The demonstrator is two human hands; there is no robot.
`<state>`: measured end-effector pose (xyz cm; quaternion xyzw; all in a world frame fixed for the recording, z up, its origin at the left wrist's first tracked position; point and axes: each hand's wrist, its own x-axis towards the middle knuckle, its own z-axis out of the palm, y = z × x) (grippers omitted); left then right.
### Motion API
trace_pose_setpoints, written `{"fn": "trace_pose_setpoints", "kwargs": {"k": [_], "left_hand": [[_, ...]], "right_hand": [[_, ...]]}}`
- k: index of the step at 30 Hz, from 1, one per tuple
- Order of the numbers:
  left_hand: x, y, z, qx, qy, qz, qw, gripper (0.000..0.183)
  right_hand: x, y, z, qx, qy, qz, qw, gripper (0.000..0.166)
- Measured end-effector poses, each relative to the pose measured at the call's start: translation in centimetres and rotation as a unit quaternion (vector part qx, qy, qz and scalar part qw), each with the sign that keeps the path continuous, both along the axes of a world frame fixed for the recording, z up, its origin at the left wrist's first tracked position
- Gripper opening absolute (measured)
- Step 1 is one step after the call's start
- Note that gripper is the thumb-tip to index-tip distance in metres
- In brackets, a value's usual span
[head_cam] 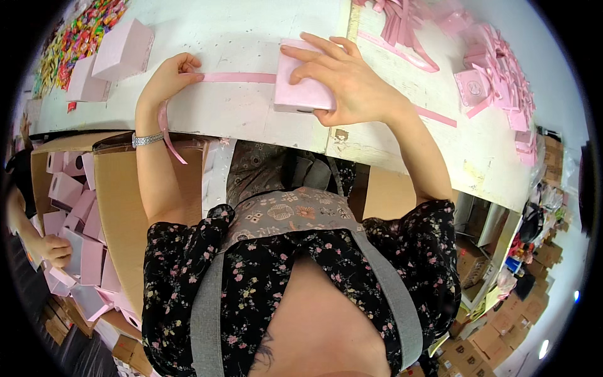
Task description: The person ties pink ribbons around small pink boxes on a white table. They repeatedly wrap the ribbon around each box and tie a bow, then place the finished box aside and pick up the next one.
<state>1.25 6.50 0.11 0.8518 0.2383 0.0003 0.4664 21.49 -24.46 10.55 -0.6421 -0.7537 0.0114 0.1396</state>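
Note:
A pink ribbon (240,77) runs across the white worktable (226,108) and passes beneath a small pink gift box (301,96). Between thumb and fingers, my left hand (172,75) pinches the ribbon at the left. Its loose tail (166,127) hangs past my wrist over the table edge. Spread over the top of the box, my right hand (346,77) grips it with the thumb at the near side. To the right, the ribbon's other end (438,116) comes out past my right forearm and lies flat on the table.
Two pink boxes (125,49) stand at the left beside wrapped candies (87,35). Ribbon strips (405,28) lie at the back right, near ribboned boxes (501,80). Below left, a carton (118,198) holds many pink boxes; another person's hand (56,249) reaches into it.

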Motion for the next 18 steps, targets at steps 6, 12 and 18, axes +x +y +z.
{"fn": "trace_pose_setpoints", "kwargs": {"k": [6,12,18], "left_hand": [[-2.4,-0.5,5.0,0.126,0.016,0.009,0.992,0.020],[-5.4,-1.1,7.6,0.135,0.007,0.036,0.990,0.019],[-4.8,-1.2,15.6,0.108,-0.105,0.024,0.988,0.021]], "right_hand": [[5.9,-10.3,-3.0,0.024,0.169,-0.287,0.943,0.045],[5.8,-14.8,-6.3,-0.003,0.041,-0.326,0.944,0.021],[2.7,-10.5,6.0,0.012,0.157,-0.279,0.947,0.019]]}}
